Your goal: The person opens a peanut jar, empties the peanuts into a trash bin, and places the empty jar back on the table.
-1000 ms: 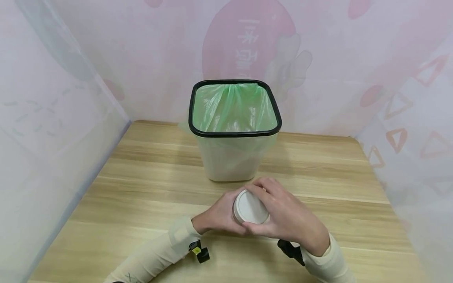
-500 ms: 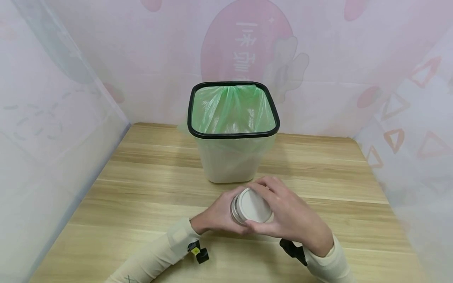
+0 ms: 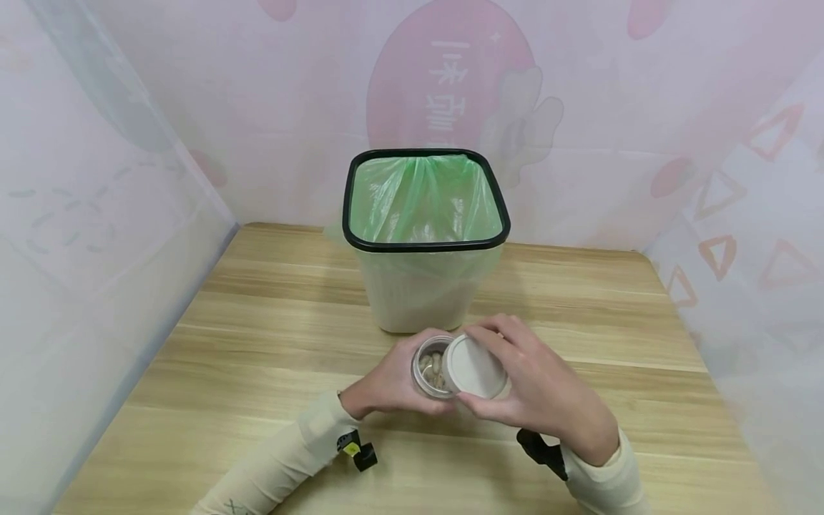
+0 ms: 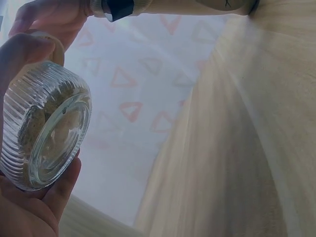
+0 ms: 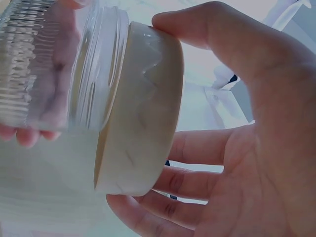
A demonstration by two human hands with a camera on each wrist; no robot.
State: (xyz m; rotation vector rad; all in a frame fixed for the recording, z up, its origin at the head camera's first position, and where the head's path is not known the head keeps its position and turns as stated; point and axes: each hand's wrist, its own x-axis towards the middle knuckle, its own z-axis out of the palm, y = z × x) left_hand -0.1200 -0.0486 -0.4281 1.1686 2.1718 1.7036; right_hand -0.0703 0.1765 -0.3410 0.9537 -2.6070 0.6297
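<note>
My left hand [image 3: 398,379] grips a clear ribbed glass jar [image 4: 37,89] by its side, above the table in front of the bin. Through its mouth, tan lumpy pieces [image 3: 430,368] can be seen inside. The fingers and thumb of my right hand [image 3: 547,393] hold a round off-white lid [image 3: 476,366] by its edge. That lid is off the threads, tilted and shifted to the right, covering only the right side of the mouth. In the right wrist view, the lid [image 5: 140,113] overlaps the jar's threaded neck [image 5: 101,69]; whether they touch is unclear.
A pale square trash bin [image 3: 415,293] with a black rim stands behind my hands. A green plastic bag [image 3: 428,197] lines it. The wooden table [image 3: 257,322] is bounded by pink and white printed cloth walls [image 3: 283,107] at the back and sides.
The lid sat over the jar one second ago; my right hand has lifted it and moved it right, exposing the jar's mouth and contents. My left hand and the jar shifted slightly left.
</note>
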